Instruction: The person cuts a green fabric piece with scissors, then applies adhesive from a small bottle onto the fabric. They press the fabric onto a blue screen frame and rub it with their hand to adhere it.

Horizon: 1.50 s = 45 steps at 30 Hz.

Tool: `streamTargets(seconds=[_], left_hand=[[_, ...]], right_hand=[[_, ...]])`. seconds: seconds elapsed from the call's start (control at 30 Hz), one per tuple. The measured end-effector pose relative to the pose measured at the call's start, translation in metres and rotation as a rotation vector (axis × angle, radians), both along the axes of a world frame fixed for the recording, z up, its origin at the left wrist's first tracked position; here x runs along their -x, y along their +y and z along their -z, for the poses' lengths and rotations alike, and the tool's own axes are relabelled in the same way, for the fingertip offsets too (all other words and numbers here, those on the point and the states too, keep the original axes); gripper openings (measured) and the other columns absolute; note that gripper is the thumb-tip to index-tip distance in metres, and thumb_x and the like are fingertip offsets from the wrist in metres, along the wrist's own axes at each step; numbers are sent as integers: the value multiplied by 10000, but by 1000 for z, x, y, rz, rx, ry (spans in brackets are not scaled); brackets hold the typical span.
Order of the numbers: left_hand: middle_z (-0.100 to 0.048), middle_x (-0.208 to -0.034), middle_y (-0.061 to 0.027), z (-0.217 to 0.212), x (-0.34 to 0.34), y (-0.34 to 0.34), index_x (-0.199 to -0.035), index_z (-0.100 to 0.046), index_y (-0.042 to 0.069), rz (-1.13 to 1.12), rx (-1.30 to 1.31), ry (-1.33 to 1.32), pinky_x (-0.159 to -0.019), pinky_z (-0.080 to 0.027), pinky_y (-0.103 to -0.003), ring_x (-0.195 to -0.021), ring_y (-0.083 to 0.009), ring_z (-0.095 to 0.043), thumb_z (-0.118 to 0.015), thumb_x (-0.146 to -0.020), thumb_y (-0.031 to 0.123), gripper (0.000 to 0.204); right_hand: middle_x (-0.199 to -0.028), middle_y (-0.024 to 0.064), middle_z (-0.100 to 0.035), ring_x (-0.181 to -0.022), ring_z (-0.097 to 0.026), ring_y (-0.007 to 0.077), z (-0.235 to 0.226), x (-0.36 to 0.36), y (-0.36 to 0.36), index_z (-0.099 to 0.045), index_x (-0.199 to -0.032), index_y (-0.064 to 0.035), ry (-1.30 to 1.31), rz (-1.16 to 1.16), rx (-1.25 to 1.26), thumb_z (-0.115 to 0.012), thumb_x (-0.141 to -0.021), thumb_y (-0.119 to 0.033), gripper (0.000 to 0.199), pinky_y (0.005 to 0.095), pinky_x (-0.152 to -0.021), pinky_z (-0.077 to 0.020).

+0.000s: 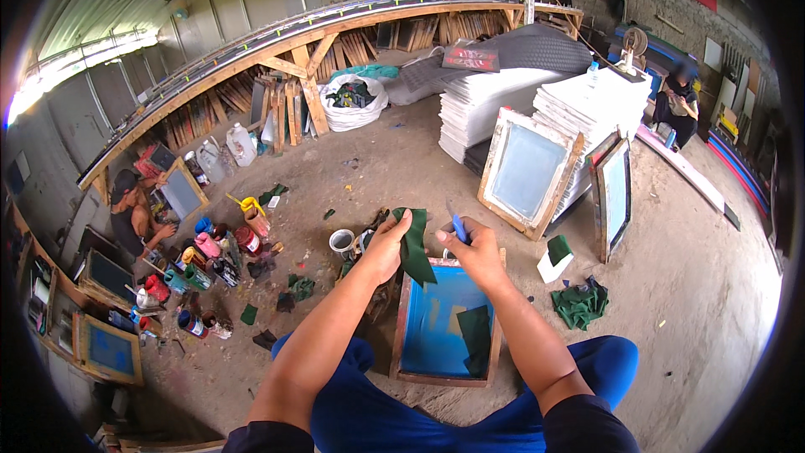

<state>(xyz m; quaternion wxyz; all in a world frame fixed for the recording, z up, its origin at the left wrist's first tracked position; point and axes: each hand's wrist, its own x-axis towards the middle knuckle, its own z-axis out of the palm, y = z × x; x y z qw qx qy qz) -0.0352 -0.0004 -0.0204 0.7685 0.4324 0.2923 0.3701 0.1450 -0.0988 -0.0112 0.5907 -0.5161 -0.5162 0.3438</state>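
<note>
My left hand (387, 249) pinches a strip of dark green cloth (414, 250), which hangs down from the fingers. Across from it, my right hand (475, 250) is closed on a slim blue tool (459, 227) pointing upward; its exact kind is hard to make out. A gap separates the tool from the cloth. Below both hands, between my knees, lies a wood-framed printing screen (428, 331) with blue mesh. Another dark green cloth piece (475, 337) rests on its right side. More green cloth (580, 304) is heaped on the floor to the right, near a small white box (554, 262).
Paint cans and bottles (249, 241) crowd the floor at left, near a crouching person (132, 214). Framed screens (530, 169) lean on white stacked sheets (495, 105). A long wooden table (277, 38) spans the back. Another person (677, 105) sits at far right.
</note>
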Motion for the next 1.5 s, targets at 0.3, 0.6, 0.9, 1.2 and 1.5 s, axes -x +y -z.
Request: streamTargets(seconds=[0.3, 0.6, 0.9, 1.2, 1.5], left_hand=[[-677, -1185, -54, 13, -13, -8, -1278, -631, 65, 106, -68, -5, -910, -540, -376, -1083, -186, -650, -619, -1048, 484, 478], [-698, -890, -4, 12, -17, -2, -1056, -751, -17, -146, -392, 283, -724, -476, -263, -803, -78, -584, -718, -1018, 354, 375], [-718, -906, -47, 8, -14, 6, -980, -738, 1, -158, -223, 305, -707, -513, -313, -796, -116, -629, -687, -1028, 382, 387], [-715, -875, -85, -10, -2, 5, -1059, -702, 43, 144, 145, -9, -531, -506, -326, -658, -189, -653, -649, -1043, 367, 328], [-648, -799, -28, -8, 3, 14, -1005, -637, 88, -42, 121, 29, -397, -363, -241, -515, -99, -512, -623, -1056, 398, 314]], right_hand=[[-785, -2, -645, -684, -575, 80, 8, 14, 7, -711, -996, 15, 297, -5, 78, -753, -986, -181, 200, 269, -593, -473], [-723, -33, -561, -690, -458, 70, 19, -6, 13, -681, -935, 2, 64, 166, -53, -760, -977, -189, 211, 294, -599, -401], [-705, 33, -579, -653, -465, 119, 20, -26, 11, -636, -888, -6, -239, 266, -74, -768, -964, -184, 235, 323, -605, -434], [-741, 189, -677, -702, -698, 378, 15, -25, 7, -669, -954, -37, -633, 320, -8, -774, -937, -330, 312, 475, -618, -502], [-820, 195, -740, -796, -726, 429, -8, -18, -9, -659, -1111, -96, -691, 211, -18, -650, -989, -378, 307, 524, -693, -557]])
